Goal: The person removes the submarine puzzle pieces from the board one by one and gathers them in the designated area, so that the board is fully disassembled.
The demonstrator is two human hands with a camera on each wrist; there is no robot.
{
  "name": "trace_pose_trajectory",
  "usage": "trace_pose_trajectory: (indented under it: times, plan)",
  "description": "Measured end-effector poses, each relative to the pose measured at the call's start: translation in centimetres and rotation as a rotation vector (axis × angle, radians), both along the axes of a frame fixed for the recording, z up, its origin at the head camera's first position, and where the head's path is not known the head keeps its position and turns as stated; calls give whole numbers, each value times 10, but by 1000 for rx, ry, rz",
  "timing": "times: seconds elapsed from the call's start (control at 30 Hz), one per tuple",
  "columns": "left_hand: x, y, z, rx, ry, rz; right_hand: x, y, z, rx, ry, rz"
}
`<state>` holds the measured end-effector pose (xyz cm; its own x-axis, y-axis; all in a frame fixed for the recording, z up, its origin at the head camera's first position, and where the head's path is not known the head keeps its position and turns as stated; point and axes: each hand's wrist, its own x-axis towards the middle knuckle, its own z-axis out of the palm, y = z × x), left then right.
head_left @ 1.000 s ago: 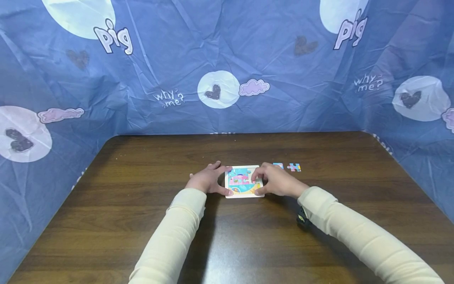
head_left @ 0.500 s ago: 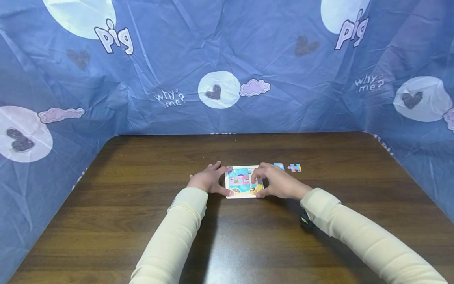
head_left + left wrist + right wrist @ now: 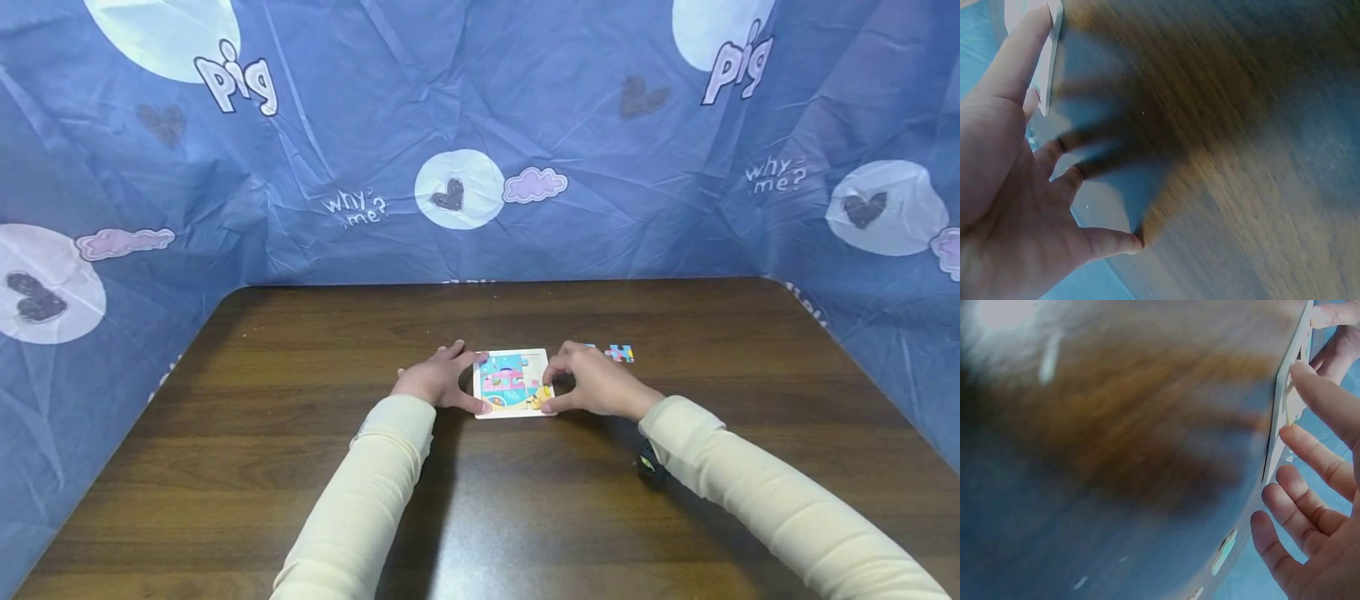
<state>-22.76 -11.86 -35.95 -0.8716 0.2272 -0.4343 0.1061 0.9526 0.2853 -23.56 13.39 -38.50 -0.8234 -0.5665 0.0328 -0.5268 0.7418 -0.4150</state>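
Note:
A square puzzle board [image 3: 501, 414] with a pale rim lies mid-table, partly filled with pieces showing a pink and blue picture. Its upper right part shows bare backing. My left hand [image 3: 433, 383] rests straight thumb and forefinger on the board's left corners; its other fingers spread over the table in the left wrist view. At the lower right corner, my right hand [image 3: 600, 385] pinches a yellow puzzle piece [image 3: 538, 400] between thumb and forefinger. In the right wrist view that piece's thin edge [image 3: 1288, 409] shows between those fingers, while the remaining fingers hang loosely bent.
A loose blue and pink puzzle piece [image 3: 621, 353] lies on the brown wooden table [image 3: 337, 333] beyond my right hand. Another loose piece [image 3: 590, 345] is mostly hidden behind that hand. Blue printed cloth [image 3: 450, 100] stands around the back and sides.
The yellow piece now shows in the board's lower right corner. My right fingers have drawn slightly right, uncovering more bare backing and covering more of one loose piece. The left hand stays put.

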Motion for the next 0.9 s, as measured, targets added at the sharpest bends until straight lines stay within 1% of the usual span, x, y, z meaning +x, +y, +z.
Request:
trace_pose_trajectory:
  times: [0.27, 0.43, 0.7, 0.9]
  plan:
    - [-1, -1, -1, 12, -9, 1, 1, 5, 0, 17, 35, 20]
    - [0, 0, -2, 16, -10, 0, 1, 5, -1, -2, 17, 43]
    - [0, 0, -2, 28, -13, 1, 1, 3, 1, -36, -33, 11]
    - [-1, 0, -1, 27, -6, 1, -2, 5, 1, -44, -21, 21]
